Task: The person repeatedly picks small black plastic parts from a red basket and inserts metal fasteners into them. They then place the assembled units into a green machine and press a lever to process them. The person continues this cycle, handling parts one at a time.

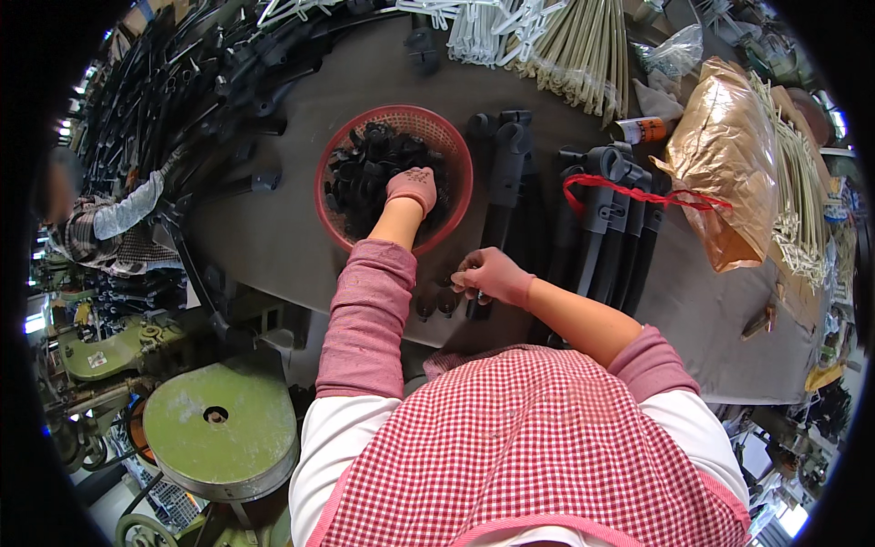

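The left hand, opening and grip hidden among small black plastic pieces in a round red plastic basket, best pinches 1 cleanly; the right hand curls, hold unclear.

Wide fisheye view from the wearer's head, left camera of a side-by-side pair, facing steeply down and forward. The checked apron is closest; the left hand and right hand come farther off, mid-view; the table stretches to the far side.
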`<state>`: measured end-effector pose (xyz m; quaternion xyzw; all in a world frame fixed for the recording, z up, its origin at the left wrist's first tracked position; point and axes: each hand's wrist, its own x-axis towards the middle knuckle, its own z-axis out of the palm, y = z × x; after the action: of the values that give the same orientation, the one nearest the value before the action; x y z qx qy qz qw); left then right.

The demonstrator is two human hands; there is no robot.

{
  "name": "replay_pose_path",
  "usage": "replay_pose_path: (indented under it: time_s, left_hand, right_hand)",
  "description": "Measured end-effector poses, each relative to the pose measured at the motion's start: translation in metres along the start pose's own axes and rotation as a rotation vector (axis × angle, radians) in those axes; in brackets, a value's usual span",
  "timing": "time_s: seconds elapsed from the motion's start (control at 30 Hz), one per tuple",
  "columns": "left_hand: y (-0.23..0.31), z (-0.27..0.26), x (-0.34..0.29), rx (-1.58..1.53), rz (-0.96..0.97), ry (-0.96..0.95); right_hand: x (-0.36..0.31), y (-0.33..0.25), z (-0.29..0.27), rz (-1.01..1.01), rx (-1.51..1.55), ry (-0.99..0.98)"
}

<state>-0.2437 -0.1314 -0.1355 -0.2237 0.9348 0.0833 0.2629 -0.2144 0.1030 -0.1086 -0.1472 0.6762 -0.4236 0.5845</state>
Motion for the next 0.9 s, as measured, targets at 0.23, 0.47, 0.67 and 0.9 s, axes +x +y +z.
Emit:
replay_pose_path:
  time_s: [0.23,0.47,0.67,0.9]
  left_hand:
    - [-0.019,-0.018,-0.002,-0.117,0.097,0.105]
    - [-0.023,-0.016,-0.084,-1.889,0.190,0.190]
    - [0.016,-0.031,-0.181,-2.039,0.292,0.237]
    - [0.032,-0.036,-0.235,-1.931,0.359,0.263]
  right_hand:
    - [-0.051,-0.017,-0.033,-0.052,0.359,0.039]
    - [-0.076,-0.051,-0.038,-0.260,0.528,0.085]
    - [-0.096,-0.092,-0.013,-0.495,0.454,0.253]
    - [-0.097,-0.099,0.007,-0.674,0.224,0.272]
